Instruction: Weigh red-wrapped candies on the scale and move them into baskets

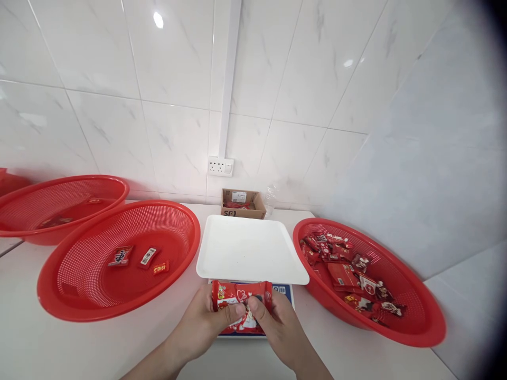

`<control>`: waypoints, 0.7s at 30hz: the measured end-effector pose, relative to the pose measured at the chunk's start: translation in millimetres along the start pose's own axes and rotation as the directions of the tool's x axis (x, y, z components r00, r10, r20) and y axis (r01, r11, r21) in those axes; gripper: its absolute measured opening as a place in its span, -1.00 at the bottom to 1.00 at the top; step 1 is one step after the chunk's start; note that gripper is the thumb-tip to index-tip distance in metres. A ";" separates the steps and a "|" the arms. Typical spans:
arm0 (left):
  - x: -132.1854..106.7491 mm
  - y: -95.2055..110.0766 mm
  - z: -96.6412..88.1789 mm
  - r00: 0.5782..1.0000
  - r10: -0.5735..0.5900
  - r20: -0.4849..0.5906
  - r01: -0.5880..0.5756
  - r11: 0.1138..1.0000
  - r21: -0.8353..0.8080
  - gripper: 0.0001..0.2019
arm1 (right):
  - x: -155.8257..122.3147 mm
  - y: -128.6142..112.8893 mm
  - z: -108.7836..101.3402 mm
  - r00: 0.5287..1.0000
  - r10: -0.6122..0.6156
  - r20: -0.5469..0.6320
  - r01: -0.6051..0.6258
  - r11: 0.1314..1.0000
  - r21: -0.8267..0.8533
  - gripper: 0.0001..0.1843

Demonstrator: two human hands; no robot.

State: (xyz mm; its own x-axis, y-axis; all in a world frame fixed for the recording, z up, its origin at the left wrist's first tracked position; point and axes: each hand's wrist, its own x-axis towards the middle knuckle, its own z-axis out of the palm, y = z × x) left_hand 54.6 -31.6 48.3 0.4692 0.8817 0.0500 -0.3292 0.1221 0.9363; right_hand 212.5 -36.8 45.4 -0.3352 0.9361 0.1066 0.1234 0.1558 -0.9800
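Both of my hands grip small red snack packets (237, 291) with white hearts and lettering, held side by side in front of the scale. My left hand (202, 319) closes round the left end, its thumb pressed on the front. At the right end, my right hand (279, 322) is closed in the same way, the two thumbs almost meeting. How many packets there are is hard to tell. Behind them lies the bare white tray (245, 248) of a weighing scale, whose blue base (285, 290) is partly hidden by my hands and the packets.
A red basket (430, 322) on the right holds many wrapped snacks. In the left basket (59, 295) lie three small packets. Another red basket (119, 184) stands farther left. At the back are a cardboard box (243, 213) and clear plastic (270, 198), below a wall socket (221, 166).
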 end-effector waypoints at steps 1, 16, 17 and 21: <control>-0.3 -0.3 0.2 1.000 0.001 -0.005 -0.001 1.000 -0.003 -0.65 | -0.1 0.3 0.2 1.000 -0.003 0.008 0.003 1.000 0.011 -0.55; -2.3 -1.6 -1.1 0.996 -0.017 0.087 0.015 1.000 0.024 -0.70 | 1.0 3.5 -2.1 0.999 -0.040 0.021 0.040 0.999 0.001 -0.61; -2.2 -0.9 -1.4 0.993 0.003 0.117 -0.007 0.999 0.034 -0.67 | 1.3 2.9 -2.0 0.999 -0.050 0.011 0.050 0.999 -0.002 -0.62; -2.7 -1.2 -3.1 0.990 0.046 0.134 -0.056 0.996 0.073 -0.57 | 3.2 0.5 -0.7 0.997 -0.072 -0.014 0.072 0.997 -0.043 -0.62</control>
State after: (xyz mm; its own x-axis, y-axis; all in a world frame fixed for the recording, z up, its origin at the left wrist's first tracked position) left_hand 51.2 -32.7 46.0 0.5595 0.8171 0.1388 -0.2945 0.0395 0.9548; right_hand 212.2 -33.5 45.4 -0.3300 0.9267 0.1797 0.1388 0.2360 -0.9618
